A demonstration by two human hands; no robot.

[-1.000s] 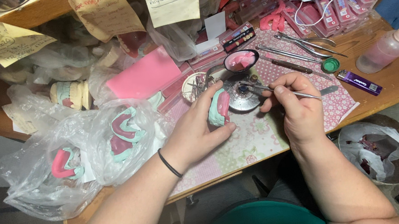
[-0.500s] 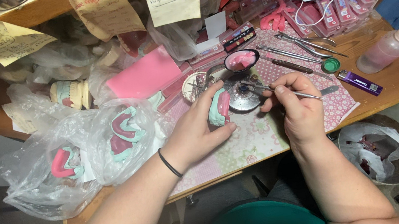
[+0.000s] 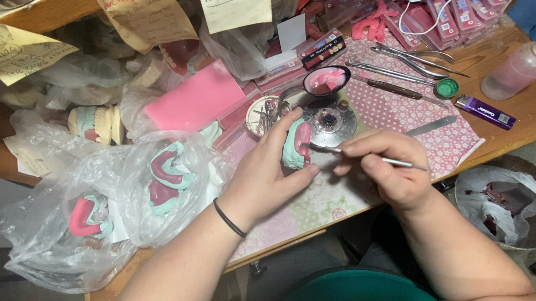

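Observation:
My left hand point(image 3: 267, 174) grips a mint-green dental cast with pink wax point(image 3: 297, 143), holding it just above the patterned mat point(image 3: 412, 120). My right hand point(image 3: 387, 164) pinches a thin metal wax tool point(image 3: 376, 158) like a pen, its tip touching the pink wax on the cast. A black band sits on my left wrist. Behind the cast stands a round metal burner point(image 3: 332, 123), and beyond it a small dark bowl of pink wax point(image 3: 326, 80).
Clear plastic bags point(image 3: 106, 209) with more green and pink casts lie at the left. A pink wax sheet point(image 3: 194, 102), metal instruments point(image 3: 406, 64), a purple lighter point(image 3: 485, 112), a green cap and a squeeze bottle point(image 3: 521, 68) sit on the wooden bench. A lined bin point(image 3: 502, 201) stands lower right.
My right hand has shifted slightly lower and left, bringing the tool's tip onto the cast. My left hand and the cast have barely moved.

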